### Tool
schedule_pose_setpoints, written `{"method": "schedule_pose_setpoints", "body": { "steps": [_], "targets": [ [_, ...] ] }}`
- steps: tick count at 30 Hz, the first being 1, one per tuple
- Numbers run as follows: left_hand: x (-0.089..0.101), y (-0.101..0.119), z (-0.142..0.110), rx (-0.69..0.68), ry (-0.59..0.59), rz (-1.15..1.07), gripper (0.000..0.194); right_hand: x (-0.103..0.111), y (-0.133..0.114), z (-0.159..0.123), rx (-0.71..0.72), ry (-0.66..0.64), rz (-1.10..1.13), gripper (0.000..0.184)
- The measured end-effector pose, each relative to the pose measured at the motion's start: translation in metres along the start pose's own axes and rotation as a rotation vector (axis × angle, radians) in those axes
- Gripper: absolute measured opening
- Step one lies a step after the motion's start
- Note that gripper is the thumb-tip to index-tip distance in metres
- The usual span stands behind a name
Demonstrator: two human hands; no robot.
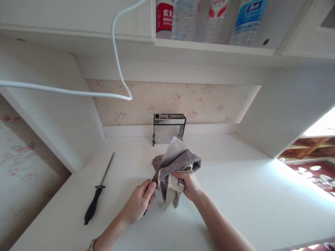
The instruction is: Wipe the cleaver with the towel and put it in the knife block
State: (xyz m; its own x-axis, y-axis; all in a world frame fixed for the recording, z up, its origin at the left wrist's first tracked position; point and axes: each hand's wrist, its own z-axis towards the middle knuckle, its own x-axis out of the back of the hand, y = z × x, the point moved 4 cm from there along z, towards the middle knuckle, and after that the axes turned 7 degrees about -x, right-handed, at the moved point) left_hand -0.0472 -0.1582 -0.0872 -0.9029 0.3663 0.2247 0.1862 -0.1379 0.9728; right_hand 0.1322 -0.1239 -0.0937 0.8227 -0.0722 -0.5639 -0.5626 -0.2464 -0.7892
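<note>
My left hand (140, 202) is closed round the dark handle of a cleaver (175, 149), whose broad grey blade points up and away from me. My right hand (190, 184) grips a brown and cream cloth (180, 166) that is folded over the lower part of the blade. Both hands are above the white countertop (235, 195), near its middle. The handle is mostly hidden by my fingers.
A black-handled sharpening steel (98, 191) lies on the counter to the left. A metal knife rack (169, 127) stands against the floral back wall. Several bottles (183, 17) sit on the shelf above. A white cable (115, 52) hangs in front.
</note>
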Motion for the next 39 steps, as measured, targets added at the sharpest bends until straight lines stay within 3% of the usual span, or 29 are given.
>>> {"method": "schedule_pose_setpoints", "body": {
  "steps": [5,10,14,17,21,25,31,39],
  "targets": [
    [0.001,-0.002,-0.005,0.016,-0.144,0.150,0.038,0.019,-0.010,0.009,0.018,0.070,0.121,0.031],
    [-0.003,0.000,-0.010,0.028,-0.274,0.145,0.036,0.035,-0.025,0.016,0.034,0.156,0.247,0.027],
    [-0.007,0.002,-0.013,0.033,-0.316,0.169,0.038,0.057,-0.060,0.017,0.120,0.186,0.334,0.028],
    [-0.014,0.008,-0.013,0.042,-0.338,0.171,0.040,0.086,-0.094,0.013,0.242,0.224,0.438,0.025],
    [-0.023,0.028,-0.007,-0.015,-0.215,0.289,0.039,0.128,-0.120,0.000,0.309,0.293,0.510,0.025],
    [-0.030,0.043,0.004,-0.094,-0.014,0.702,0.029,0.152,-0.117,-0.015,0.263,0.364,0.557,0.028],
    [-0.048,0.035,0.022,-0.109,0.109,1.241,0.028,0.145,-0.112,-0.023,0.237,0.307,0.581,0.029],
    [-0.066,0.028,0.034,-0.113,0.134,1.434,0.033,0.144,-0.110,-0.029,0.301,0.260,0.552,0.026]
  ]
}}
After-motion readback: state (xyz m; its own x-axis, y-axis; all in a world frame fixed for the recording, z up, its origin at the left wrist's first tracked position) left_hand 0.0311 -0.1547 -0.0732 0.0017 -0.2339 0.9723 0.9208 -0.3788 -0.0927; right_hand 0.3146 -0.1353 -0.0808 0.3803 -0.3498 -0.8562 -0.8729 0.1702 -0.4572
